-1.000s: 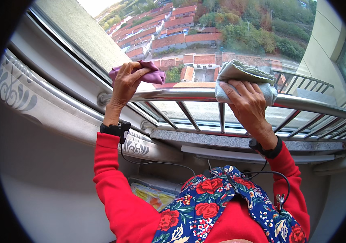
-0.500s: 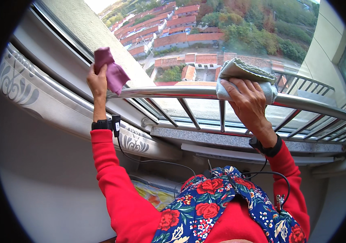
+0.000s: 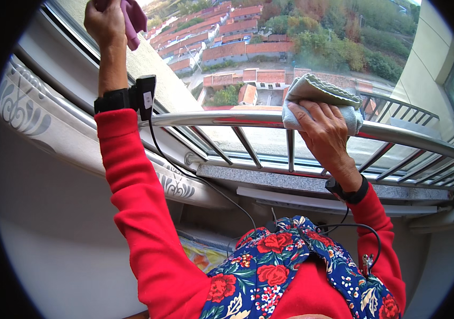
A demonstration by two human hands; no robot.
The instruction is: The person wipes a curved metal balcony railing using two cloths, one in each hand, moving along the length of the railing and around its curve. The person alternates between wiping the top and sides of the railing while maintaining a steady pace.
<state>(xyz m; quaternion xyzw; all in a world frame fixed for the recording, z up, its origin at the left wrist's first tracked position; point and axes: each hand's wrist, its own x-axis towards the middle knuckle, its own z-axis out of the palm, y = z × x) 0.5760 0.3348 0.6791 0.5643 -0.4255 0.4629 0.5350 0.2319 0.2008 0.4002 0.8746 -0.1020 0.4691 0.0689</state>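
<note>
High at the upper left, my left hand (image 3: 104, 24) is closed round a purple cloth (image 3: 133, 22), part of which sticks out to the right of the fingers. It is up by the window frame (image 3: 70, 32). My right hand (image 3: 325, 130) grips a folded pale green-grey cloth (image 3: 322, 95), its fingers spread over the front of it. That cloth lies over the metal handrail (image 3: 227, 119) in front of the window, and the hand rests there with it. Both wrists wear black straps with cables.
Metal bars (image 3: 245, 141) run down from the handrail to a speckled stone sill (image 3: 312, 186). A patterned curtain (image 3: 30, 117) hangs along the left side. Beyond the glass are red-roofed houses (image 3: 232, 51) and trees far below. A loose cable (image 3: 206, 183) trails from my left wrist.
My left hand has moved up and a little left with the purple cloth, away from the handrail's end. My right hand and its cloth have stayed nearly still on the handrail.
</note>
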